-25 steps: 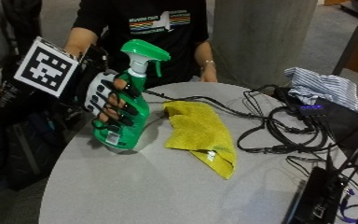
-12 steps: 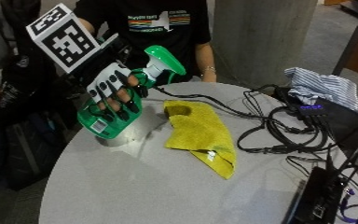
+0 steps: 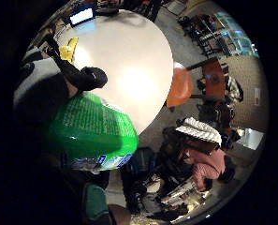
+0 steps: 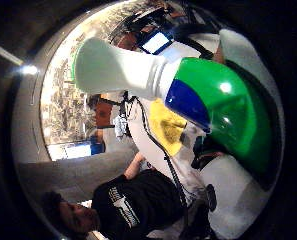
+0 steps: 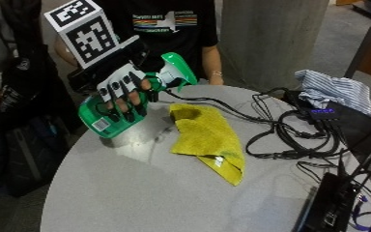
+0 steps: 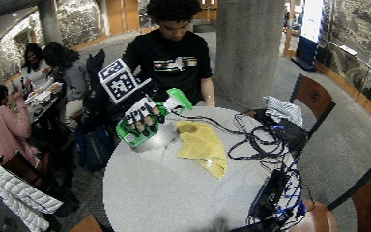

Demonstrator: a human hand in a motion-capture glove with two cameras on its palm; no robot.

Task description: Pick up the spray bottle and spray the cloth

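Outside view: the gloved right hand (image 5: pixel 124 94) curls round the green spray bottle (image 5: pixel 118 108), lifted clear of the table (image 5: pixel 140 193) and tilted, its nozzle (image 5: pixel 179 67) aimed over the yellow cloth (image 5: pixel 208 137) lying flat just beside and below. Wide view: same tilt, cloth on the nozzle side. Thumb-side palm view alone shows the bottle's neck close up above the cloth (image 4: pixel 168 127). Little-finger view shows its label (image 3: pixel 94 129).

The gloved right hand (image 5: pixel 124 94) covers the middle of the green spray bottle (image 5: pixel 111 121), hiding its label. The bottle's nozzle tip is too small to make out. The desk (image 5: pixel 140 193) runs past the picture's lower edge.
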